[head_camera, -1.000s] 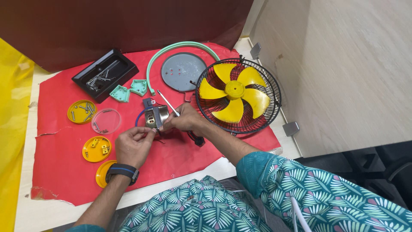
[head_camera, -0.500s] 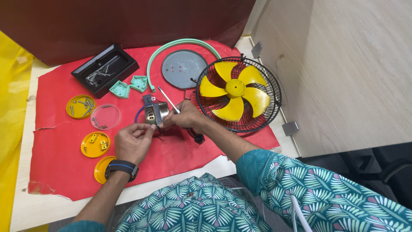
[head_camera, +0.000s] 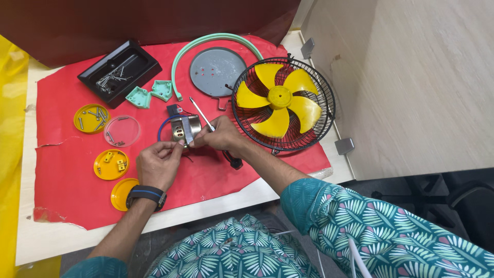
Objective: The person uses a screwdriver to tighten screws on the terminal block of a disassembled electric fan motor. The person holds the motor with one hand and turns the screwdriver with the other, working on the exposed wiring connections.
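A small metal fan motor (head_camera: pixel 183 128) with a blue wire sits on the red mat (head_camera: pixel 67 180), between my hands. My left hand (head_camera: pixel 158 162), a dark watch on its wrist, pinches the motor's lower edge with its fingertips. My right hand (head_camera: pixel 222 136) touches the motor's right side. It is closed round a screwdriver (head_camera: pixel 199 113), whose thin shaft points up and left and whose black handle sticks out below the palm.
A black fan cage with a yellow blade (head_camera: pixel 280 102) lies at the right. Behind the motor are a grey round plate (head_camera: pixel 217 71), a green curved ring (head_camera: pixel 216 38) and two green brackets (head_camera: pixel 150 94). A black screw tray (head_camera: pixel 119 72) and yellow and clear lids (head_camera: pixel 91 118) lie at the left.
My left hand's fingertips have moved up onto the motor's lower edge. My right hand and the screwdriver have hardly moved.
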